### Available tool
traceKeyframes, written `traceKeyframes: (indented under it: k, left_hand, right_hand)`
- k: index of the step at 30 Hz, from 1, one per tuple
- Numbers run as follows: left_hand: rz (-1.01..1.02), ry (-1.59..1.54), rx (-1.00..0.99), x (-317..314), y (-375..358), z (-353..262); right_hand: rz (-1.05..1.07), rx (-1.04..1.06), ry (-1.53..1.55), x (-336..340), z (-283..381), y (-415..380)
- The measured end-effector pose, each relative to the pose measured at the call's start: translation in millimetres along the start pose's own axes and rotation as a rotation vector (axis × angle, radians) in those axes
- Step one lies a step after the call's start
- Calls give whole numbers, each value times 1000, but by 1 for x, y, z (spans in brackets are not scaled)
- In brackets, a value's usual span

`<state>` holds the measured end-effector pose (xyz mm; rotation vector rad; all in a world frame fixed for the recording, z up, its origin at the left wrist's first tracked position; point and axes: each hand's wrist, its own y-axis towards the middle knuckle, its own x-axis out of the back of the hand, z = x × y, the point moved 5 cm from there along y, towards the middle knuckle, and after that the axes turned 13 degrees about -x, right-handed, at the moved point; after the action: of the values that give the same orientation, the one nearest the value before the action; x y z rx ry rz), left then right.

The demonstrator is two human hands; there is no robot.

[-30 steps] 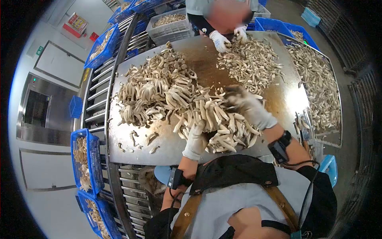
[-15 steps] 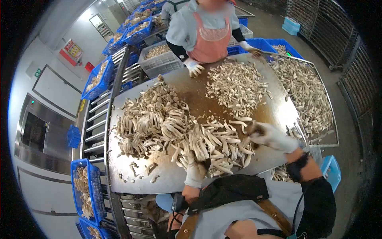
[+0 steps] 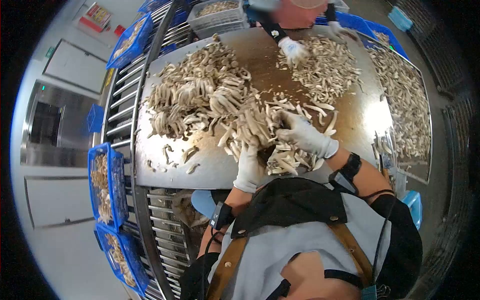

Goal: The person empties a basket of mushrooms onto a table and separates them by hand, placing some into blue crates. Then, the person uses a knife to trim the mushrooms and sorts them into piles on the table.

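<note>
Four white-gloved hands are in view, two of them the wearer's own. The left hand [image 3: 249,167] is closed around the base of a bunch of mushrooms [image 3: 248,129]. The right hand [image 3: 302,135] has its fingers curled against mushrooms just beside that bunch; whether it grips any I cannot tell. Across the table [image 3: 215,175], a co-worker's two hands [image 3: 293,50] are at the edge of a smaller heap [image 3: 327,70].

Three heaps lie on the table: a large heap [image 3: 195,95] of clumped mushrooms at left, the smaller heap of short loose pieces, and the near heap [image 3: 285,162] of long, pale, smooth stems around the wearer's hands. A few curled scraps [image 3: 189,154] lie apart at left.

The table is sheet metal, shiny at the edges and stained brown in the middle. To its right, a framed tray [image 3: 419,171] bears a thick layer of mushrooms. To its left runs a metal roller conveyor [image 3: 125,110], with two blue plastic baskets [image 3: 118,190] of mushrooms low beside it. Beyond are pale walls and a steel door [image 3: 70,127].
</note>
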<state>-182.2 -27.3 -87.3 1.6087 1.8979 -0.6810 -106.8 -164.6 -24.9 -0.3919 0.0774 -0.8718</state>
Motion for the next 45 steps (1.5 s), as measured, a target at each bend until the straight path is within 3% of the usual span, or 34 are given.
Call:
traceKeyframes:
  k: [3,4,7,10,13,14,15,17,21,22,25,27,29,30,32,35,36,37,39,41,43,44,45]
  left_hand:
    - [-26,-159,4,15,-4,-6]
    - [21,-192,19,16,-4,-2]
    - [127,-287,37,8,-3,-6]
    - [158,-275,-22,-9,-1,-22]
    - [199,-99,7,10,5,-10]
    - [113,-30,-29,22,9,-3]
    - [130,-52,-9,24,10,-1]
    - [150,-92,30,31,7,-2]
    - [-99,-286,9,37,5,-1]
    - [-176,-293,19,39,8,0]
    - [-280,-366,107,45,19,12]
    - [-203,-321,142,46,26,23]
    - [-172,-344,203,35,25,26]
    - [-142,-248,148,33,26,27]
    - [-66,-93,92,31,26,39]
    - [154,-88,345,-5,15,42]
    - [146,80,249,-21,17,35]
    - [124,251,149,-38,14,21]
    - [-162,294,236,-55,2,-6]
    - [-80,158,139,-12,5,-3]
    - [-124,-51,164,49,6,11]
    - [-64,-153,114,30,1,-2]
    - [-135,-282,126,50,-3,7]
  right_hand:
    - [-82,119,205,-4,-3,3]
    - [-61,-21,273,-12,0,2]
    - [-7,91,154,-19,12,8]
    - [-25,155,-67,-9,34,0]
    - [-242,218,-644,-14,21,9]
    - [-249,235,-651,-18,9,17]
    - [-169,149,-638,-20,23,13]
    - [-17,194,-716,-23,9,28]
    - [169,77,-283,-22,-3,25]
    - [150,85,-122,-17,-2,14]
    - [-58,172,-305,27,6,-29]
    - [50,-290,-306,68,-18,-90]
    - [88,-357,-711,108,-70,-156]
    - [53,-556,-1008,124,-82,-186]
    - [-131,-226,-634,109,-110,-166]
    - [-314,6,-182,68,-32,-97]
    - [-340,65,-121,46,-13,-69]
    - [-289,106,-279,27,-19,-31]
    - [-263,40,-418,3,-7,4]
    - [-312,259,-432,-11,-7,14]
    - [112,93,-268,-15,-19,24]
    - [158,-23,-224,-10,-11,17]
    - [155,132,-255,-11,-37,37]
